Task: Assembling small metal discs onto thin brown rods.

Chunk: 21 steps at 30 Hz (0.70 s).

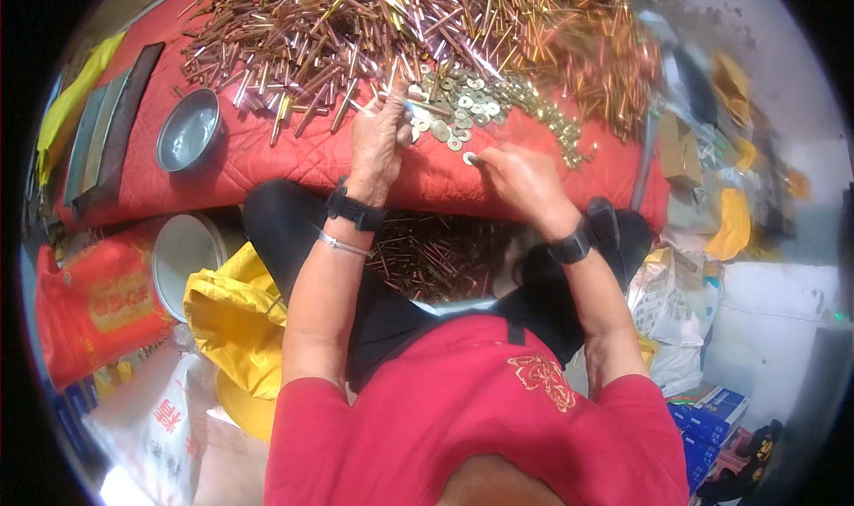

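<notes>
A big heap of thin copper and brass tubes (400,25) covers a red quilted cloth (294,163) on the table. In front of it lies a pile of small brass washers (463,105). My left hand (378,137) holds one thin tube (425,108) by its end, pointing right over the washers. My right hand (516,175) pinches a single washer (470,158) at the cloth, just below the pile. Both wrists wear black watches.
A metal bowl (189,130) sits on the cloth at left, beside flat dark boards (111,128). Below the table edge lie more tubes (436,257), a white bucket (182,252), a yellow bag (236,315), a red sack (98,301) and boxes at right (680,150).
</notes>
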### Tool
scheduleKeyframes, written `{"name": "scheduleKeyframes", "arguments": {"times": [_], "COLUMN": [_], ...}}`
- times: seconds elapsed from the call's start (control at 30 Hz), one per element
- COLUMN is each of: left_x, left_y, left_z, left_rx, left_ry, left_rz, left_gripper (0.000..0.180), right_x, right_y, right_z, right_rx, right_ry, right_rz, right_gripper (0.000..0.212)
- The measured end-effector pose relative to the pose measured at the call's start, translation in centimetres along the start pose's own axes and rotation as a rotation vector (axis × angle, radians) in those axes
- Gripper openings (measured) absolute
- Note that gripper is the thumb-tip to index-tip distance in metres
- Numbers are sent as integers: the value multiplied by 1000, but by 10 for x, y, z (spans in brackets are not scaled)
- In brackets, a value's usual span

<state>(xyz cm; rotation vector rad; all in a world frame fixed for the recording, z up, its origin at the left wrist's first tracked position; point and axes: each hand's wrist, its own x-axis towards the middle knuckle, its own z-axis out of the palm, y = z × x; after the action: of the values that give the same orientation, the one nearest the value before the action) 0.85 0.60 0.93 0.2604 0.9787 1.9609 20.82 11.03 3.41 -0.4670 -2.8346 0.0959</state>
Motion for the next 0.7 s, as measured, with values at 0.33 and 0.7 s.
{"name": "scheduleKeyframes", "arguments": {"times": [0.33,0.7], "left_x": [12,6], "left_y": [-17,-20], "left_z": [-4,-6], "left_rx": [-108,-156], "left_ry": [-121,-133], "left_rz": [-106,-46], "left_gripper": [23,24], "right_x": [81,11], "right_y": [10,13], "right_z": [-13,-1], "right_rx": [-15,716], "right_ry": [-537,-36], "right_rz": [-234,164], "right_gripper": [14,16]}}
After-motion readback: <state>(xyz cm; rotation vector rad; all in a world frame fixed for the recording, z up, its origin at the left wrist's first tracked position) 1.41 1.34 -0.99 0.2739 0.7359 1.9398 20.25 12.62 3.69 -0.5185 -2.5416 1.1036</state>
